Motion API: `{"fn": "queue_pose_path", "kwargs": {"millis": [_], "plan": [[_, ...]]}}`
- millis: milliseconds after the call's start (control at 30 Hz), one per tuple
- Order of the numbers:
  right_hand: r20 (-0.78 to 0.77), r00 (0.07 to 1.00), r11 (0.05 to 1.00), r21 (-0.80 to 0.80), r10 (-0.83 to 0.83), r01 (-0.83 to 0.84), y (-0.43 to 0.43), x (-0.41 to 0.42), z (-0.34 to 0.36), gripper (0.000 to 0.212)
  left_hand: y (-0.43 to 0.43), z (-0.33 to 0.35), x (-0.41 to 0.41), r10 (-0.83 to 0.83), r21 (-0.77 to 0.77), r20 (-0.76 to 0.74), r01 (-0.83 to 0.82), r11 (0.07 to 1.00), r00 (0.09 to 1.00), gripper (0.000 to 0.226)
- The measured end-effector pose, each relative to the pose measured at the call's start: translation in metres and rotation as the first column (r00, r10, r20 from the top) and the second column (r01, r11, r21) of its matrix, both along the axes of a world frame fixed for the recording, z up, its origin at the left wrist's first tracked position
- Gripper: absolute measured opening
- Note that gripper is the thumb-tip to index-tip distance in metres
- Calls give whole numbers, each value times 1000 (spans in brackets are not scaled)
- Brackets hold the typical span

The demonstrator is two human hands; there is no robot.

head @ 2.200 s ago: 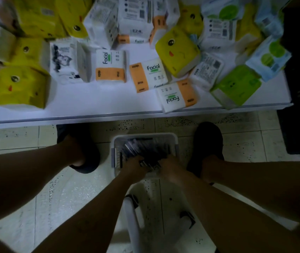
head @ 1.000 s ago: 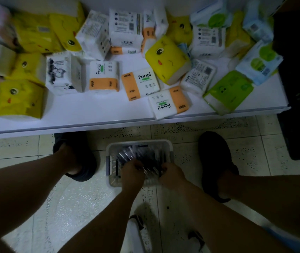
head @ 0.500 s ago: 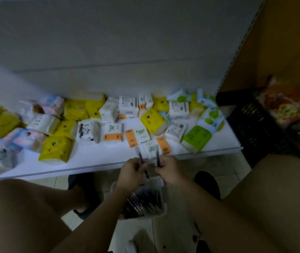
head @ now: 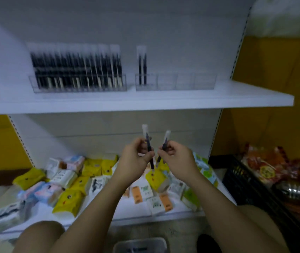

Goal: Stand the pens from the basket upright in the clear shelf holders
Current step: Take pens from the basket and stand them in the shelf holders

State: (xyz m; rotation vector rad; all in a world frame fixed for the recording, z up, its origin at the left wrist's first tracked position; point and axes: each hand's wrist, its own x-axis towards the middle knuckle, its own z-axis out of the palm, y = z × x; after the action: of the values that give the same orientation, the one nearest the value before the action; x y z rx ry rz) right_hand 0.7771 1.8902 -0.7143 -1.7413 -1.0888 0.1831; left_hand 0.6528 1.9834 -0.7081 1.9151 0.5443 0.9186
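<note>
My left hand [head: 134, 161] grips a dark pen in a clear sleeve [head: 146, 137], held nearly upright. My right hand [head: 177, 157] pinches a second packaged pen [head: 165, 141], tilted slightly right. Both hands are raised in front of the lower shelf, well below the upper shelf. On the upper shelf stands a clear holder [head: 78, 84] packed with several upright pens. To its right a second clear holder [head: 176, 83] has two pens [head: 142, 68] in its left compartment; its other compartments look empty. The white basket [head: 140, 244] sits on the floor at the bottom edge, between my knees.
The white upper shelf [head: 163, 101] juts out above my hands. Several tissue packs [head: 72, 189] cover the lower shelf. A black crate [head: 246, 181] with snack bags [head: 266, 167] stands at the right. A yellow wall [head: 273, 79] lies beyond the shelving.
Both hands left the basket, each with a pen, and rose in front of the shelves. My view swung up from the floor to the upper shelf and its holders.
</note>
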Motion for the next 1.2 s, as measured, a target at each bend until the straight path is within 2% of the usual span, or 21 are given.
{"fn": "queue_pose_path", "kwargs": {"millis": [67, 100, 200, 233, 300, 433, 633, 833, 967, 1200], "plan": [[36, 999, 999, 41, 5, -7, -2, -1, 30, 13, -1, 30, 0, -36, 37, 50, 34, 999, 998, 46], [38, 999, 998, 61, 13, -16, -2, 0, 43, 14, -1, 44, 0, -44, 63, 64, 40, 997, 997, 61], [39, 999, 989, 144, 23, -29, -2, 6, 80, 77, 4, 83, 3, -72, 164, 80, 59, 985, 994, 97], [56, 998, 985, 172, 25, -35, -2, 10, 92, 90, 7, 94, 5, -80, 199, 75, 64, 978, 994, 103], [106, 994, 975, 214, 36, -58, 0, 18, 112, 96, 13, 116, 11, -84, 282, 65, 63, 957, 994, 105], [198, 979, 963, 253, 41, -91, 19, 36, 145, 82, 33, 152, 28, -70, 382, 48, 46, 923, 996, 87], [166, 978, 895, 406, 126, -184, 79, 70, 181, 47, 89, 189, 53, -16, 416, 195, -68, 907, 981, 61], [233, 969, 836, 514, 80, -193, 144, 108, 209, 44, 144, 206, 83, 124, 413, 269, -231, 881, 955, 61], [270, 961, 797, 568, 58, -208, 174, 130, 227, 40, 165, 213, 105, 134, 440, 324, -275, 855, 937, 62], [316, 942, 789, 549, 110, -276, 193, 141, 231, 40, 170, 212, 116, 156, 499, 347, -323, 804, 925, 56]]}}
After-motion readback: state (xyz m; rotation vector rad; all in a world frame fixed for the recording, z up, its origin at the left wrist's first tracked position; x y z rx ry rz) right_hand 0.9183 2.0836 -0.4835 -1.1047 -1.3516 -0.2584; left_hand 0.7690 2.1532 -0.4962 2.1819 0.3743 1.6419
